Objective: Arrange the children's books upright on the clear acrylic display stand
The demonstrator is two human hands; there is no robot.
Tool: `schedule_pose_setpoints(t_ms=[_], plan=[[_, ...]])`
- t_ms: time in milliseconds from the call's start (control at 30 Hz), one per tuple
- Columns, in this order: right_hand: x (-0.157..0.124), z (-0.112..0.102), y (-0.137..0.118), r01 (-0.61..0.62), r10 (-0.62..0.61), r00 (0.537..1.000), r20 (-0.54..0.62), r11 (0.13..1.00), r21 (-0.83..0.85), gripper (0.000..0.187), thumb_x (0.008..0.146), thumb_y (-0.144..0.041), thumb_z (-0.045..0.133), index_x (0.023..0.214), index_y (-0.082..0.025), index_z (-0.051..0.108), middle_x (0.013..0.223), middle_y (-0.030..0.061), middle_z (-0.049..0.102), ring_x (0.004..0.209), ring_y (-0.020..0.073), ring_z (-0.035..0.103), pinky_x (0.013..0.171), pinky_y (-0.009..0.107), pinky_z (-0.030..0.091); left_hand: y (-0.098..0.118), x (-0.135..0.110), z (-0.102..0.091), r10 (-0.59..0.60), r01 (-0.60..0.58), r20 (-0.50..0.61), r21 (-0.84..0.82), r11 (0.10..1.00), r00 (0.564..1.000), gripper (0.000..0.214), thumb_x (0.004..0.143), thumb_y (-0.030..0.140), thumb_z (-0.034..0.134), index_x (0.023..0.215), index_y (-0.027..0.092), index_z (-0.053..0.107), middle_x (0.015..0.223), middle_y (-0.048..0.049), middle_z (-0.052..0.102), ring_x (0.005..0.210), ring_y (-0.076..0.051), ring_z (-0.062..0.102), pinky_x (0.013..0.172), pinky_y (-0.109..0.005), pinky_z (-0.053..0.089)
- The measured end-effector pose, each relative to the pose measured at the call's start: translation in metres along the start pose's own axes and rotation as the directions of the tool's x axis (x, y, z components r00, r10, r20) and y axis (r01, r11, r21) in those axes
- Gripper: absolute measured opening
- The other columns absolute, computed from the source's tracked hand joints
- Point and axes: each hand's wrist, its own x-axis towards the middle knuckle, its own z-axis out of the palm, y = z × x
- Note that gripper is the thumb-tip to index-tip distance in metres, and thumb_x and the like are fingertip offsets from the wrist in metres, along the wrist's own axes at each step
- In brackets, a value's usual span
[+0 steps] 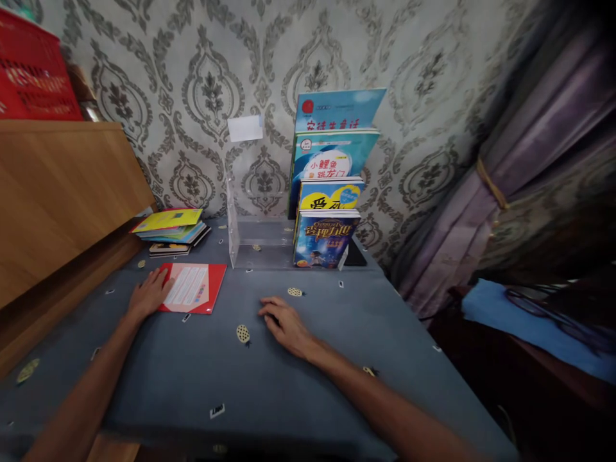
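A thin red book with a pale printed panel lies flat on the cloth-covered table. My left hand is laid over its left edge, fingers stretched out on the cover rather than wrapped round it. To the right of the book, my right hand hovers over or rests on the cloth, which of the two I cannot tell. Its fingers are loosely bent and apart, with nothing in them. Beyond both hands stands a clear acrylic book rack. Several upright books fill its right side, with a dark blue book in front.
Behind my left hand is a small pile of books with a yellow one on top. A wooden cabinet bounds the left, with a red basket on it. Purple curtain and glasses on blue cloth are at right.
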Motion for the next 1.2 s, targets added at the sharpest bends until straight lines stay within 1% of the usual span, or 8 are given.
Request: schedule_pose_setpoints(t_ms=[167, 367, 467, 567, 700, 800, 1000, 1200], plan=[[0.000, 0.002, -0.001, 0.003, -0.003, 1.000, 0.001, 1.000, -0.030, 0.023, 0.088, -0.007, 0.054, 0.101, -0.017, 0.070, 0.122, 0.0135, 0.065, 0.118, 0.0235, 0.061, 0.101, 0.042, 0.049, 0.012, -0.016, -0.001, 0.004, -0.004, -0.005, -0.005, 1.000, 1.000, 0.069, 0.097, 0.050, 0.019, 0.153, 0.014, 0.038, 0.161, -0.0128, 0.031, 0.150, -0.030, 0.027, 0.118, -0.053, 0.030], [0.000, 0.004, -0.002, 0.027, -0.027, 1.000, 0.001, 0.998, -0.059, 0.023, 0.089, -0.006, 0.053, 0.100, -0.018, 0.070, 0.120, 0.0121, 0.065, 0.119, 0.0230, 0.060, 0.102, 0.042, 0.048, 0.022, -0.033, 0.000, 0.018, -0.018, -0.016, 0.007, 1.000, 1.000, 0.067, 0.097, 0.048, 0.021, 0.153, 0.014, 0.037, 0.161, -0.0123, 0.032, 0.150, -0.029, 0.027, 0.118, -0.052, 0.030], [0.000, 0.004, -0.003, 0.021, -0.021, 1.000, -0.012, 0.999, -0.049, 0.024, 0.089, -0.006, 0.052, 0.102, -0.016, 0.069, 0.120, 0.0135, 0.065, 0.119, 0.0235, 0.060, 0.102, 0.042, 0.048, 0.027, -0.041, 0.003, 0.056, -0.055, -0.033, 0.031, 0.998, 0.998, 0.066, 0.097, 0.046, 0.020, 0.153, 0.014, 0.038, 0.160, -0.0131, 0.034, 0.149, -0.029, 0.030, 0.117, -0.052, 0.032], [-0.001, 0.004, -0.004, 0.020, -0.023, 0.999, -0.043, 0.998, -0.056, 0.026, 0.088, -0.005, 0.052, 0.103, -0.018, 0.069, 0.121, 0.0122, 0.065, 0.117, 0.0225, 0.060, 0.102, 0.041, 0.048, 0.033, -0.049, 0.004, 0.096, -0.095, -0.034, 0.047, 0.994, 0.995, 0.066, 0.097, 0.044, 0.020, 0.152, 0.012, 0.038, 0.160, -0.0127, 0.033, 0.149, -0.030, 0.030, 0.116, -0.052, 0.032], [-0.001, 0.006, -0.002, 0.018, -0.025, 0.995, -0.093, 0.997, -0.070, 0.027, 0.086, -0.004, 0.052, 0.103, -0.018, 0.069, 0.124, 0.0118, 0.065, 0.117, 0.0221, 0.060, 0.104, 0.042, 0.047, 0.046, -0.061, 0.005, 0.152, -0.151, -0.019, 0.049, 0.987, 0.988, 0.066, 0.098, 0.046, 0.020, 0.153, 0.014, 0.037, 0.161, -0.0109, 0.032, 0.149, -0.029, 0.029, 0.116, -0.052, 0.032], [-0.002, 0.005, -0.002, 0.020, -0.028, 0.992, -0.126, 0.998, -0.060, 0.030, 0.086, -0.004, 0.051, 0.106, -0.018, 0.069, 0.127, 0.0118, 0.064, 0.119, 0.0223, 0.059, 0.105, 0.043, 0.045, 0.056, -0.068, 0.007, 0.193, -0.192, -0.030, 0.039, 0.981, 0.981, 0.065, 0.098, 0.046, 0.022, 0.153, 0.014, 0.037, 0.161, -0.0106, 0.031, 0.150, -0.028, 0.028, 0.116, -0.051, 0.032], [-0.004, -0.004, -0.003, 0.010, -0.019, 0.986, -0.168, 0.998, -0.054, 0.032, 0.089, -0.007, 0.047, 0.110, -0.019, 0.068, 0.127, 0.0120, 0.064, 0.120, 0.0235, 0.058, 0.107, 0.045, 0.043, 0.070, -0.076, 0.010, 0.302, -0.302, -0.050, 0.009, 0.953, 0.952, 0.063, 0.099, 0.045, 0.022, 0.151, 0.015, 0.040, 0.161, -0.0101, 0.032, 0.151, -0.026, 0.026, 0.118, -0.049, 0.030], [-0.004, -0.009, 0.010, 0.000, -0.010, 0.985, -0.173, 0.999, -0.054, 0.029, 0.090, -0.009, 0.048, 0.106, -0.020, 0.070, 0.125, 0.0119, 0.066, 0.117, 0.0231, 0.060, 0.105, 0.044, 0.045, 0.079, -0.079, 0.019, 0.421, -0.425, -0.100, -0.031, 0.905, 0.902, 0.060, 0.100, 0.048, 0.026, 0.150, 0.019, 0.042, 0.160, -0.0093, 0.035, 0.149, -0.025, 0.030, 0.119, -0.046, 0.029]])
